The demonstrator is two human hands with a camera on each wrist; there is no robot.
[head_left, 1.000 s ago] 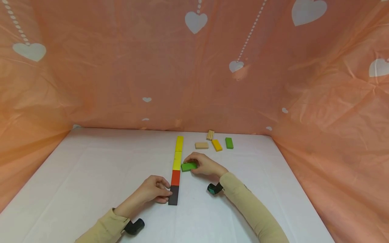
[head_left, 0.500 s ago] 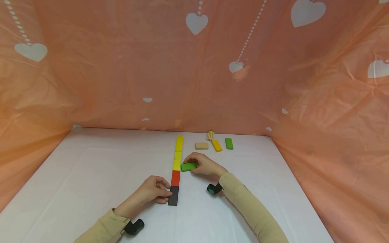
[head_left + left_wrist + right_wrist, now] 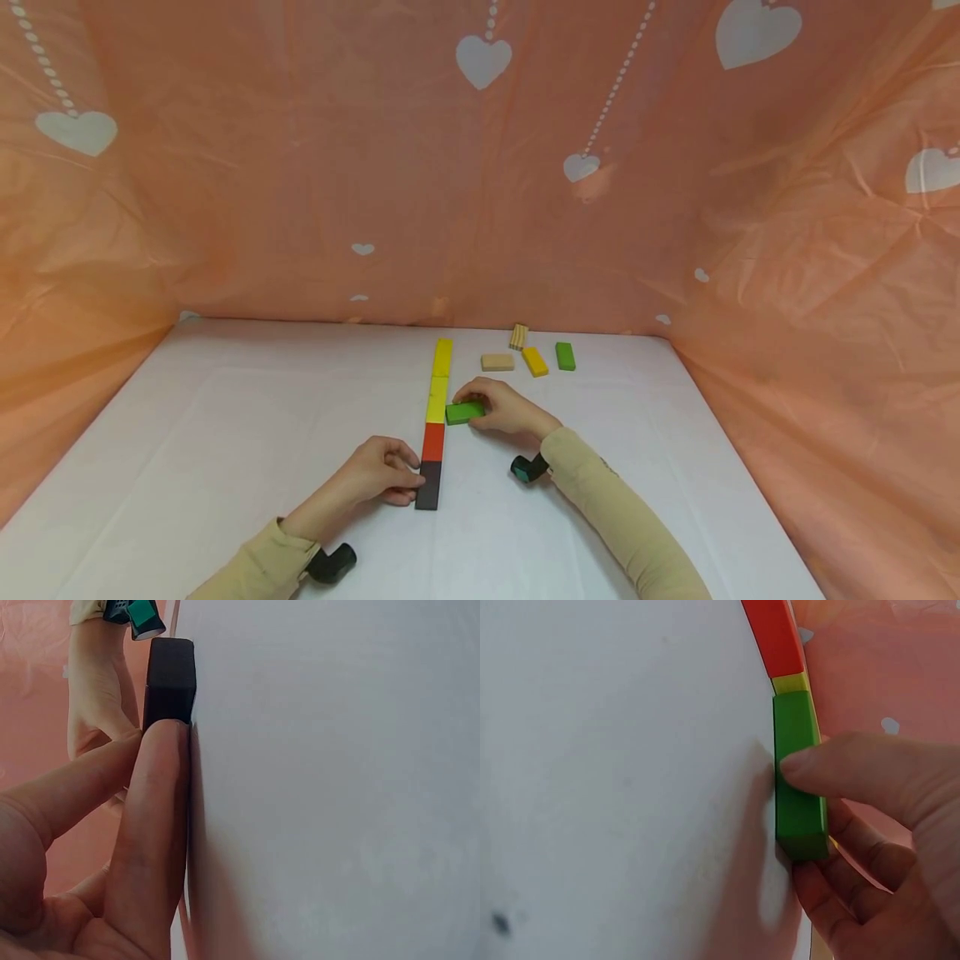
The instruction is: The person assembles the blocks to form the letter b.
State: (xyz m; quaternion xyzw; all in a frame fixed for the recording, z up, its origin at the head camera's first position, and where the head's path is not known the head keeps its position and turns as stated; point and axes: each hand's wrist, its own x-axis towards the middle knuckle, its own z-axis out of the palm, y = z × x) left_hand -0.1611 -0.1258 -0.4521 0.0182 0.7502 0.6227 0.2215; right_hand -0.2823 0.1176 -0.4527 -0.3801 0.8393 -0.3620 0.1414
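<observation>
Green block (image 3: 463,412) pinched between right hand's (image 3: 506,408) thumb, fingers; left hand (image 3: 378,471) touches black block (image 3: 428,487).

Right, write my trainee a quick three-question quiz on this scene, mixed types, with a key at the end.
1. Multiple choice. What colour is the block in the right grip?
A) red
B) green
C) black

2. True or false. The left grip touches the black block.

3. Fill the gap. In the line, the ___ block lies between the black block and the nearer yellow block.

Key:
1. B: it holds the green block.
2. True.
3. Red: the red block.
</observation>
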